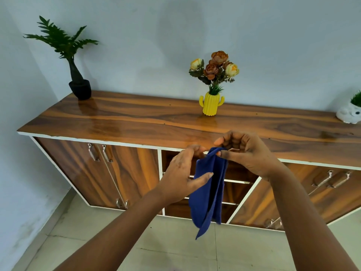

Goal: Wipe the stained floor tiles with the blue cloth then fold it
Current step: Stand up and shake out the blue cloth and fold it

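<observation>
Deep blue terry fabric, the blue cloth (pixel 210 190), is held up in the air in front of the long wood-grain sideboard (pixel 148 122), well above the pale beige floor tiles (pixel 175 241). Its top edge is bunched and pinched between the two bare hands, and the rest hangs down in loose vertical folds, with one pointed corner reaching lowest over the tiles. The left hand (pixel 184 173) is closed on the upper left part of the cloth, its fingertips gripping the top edge and its thumb stretched out across the front of the fabric. The right hand (pixel 246 151) is clamped on the top right of the cloth, the fabric nipped between thumb and curled fingers. The two hands are set close together, almost touching at the cloth's top edge.

On the glossy sideboard top, a yellow ribbed cactus-shaped vase (pixel 210 104) of orange and cream artificial flowers is seen near the middle, against the pale wall. A dark green fern-like plant in a black pot (pixel 80 89) stands at the far left corner, and a white ceramic planter (pixel 349 114) with green sprigs is cut off by the right edge. Faint dark marks are visible on the tiles along the grout lines below the arms.
</observation>
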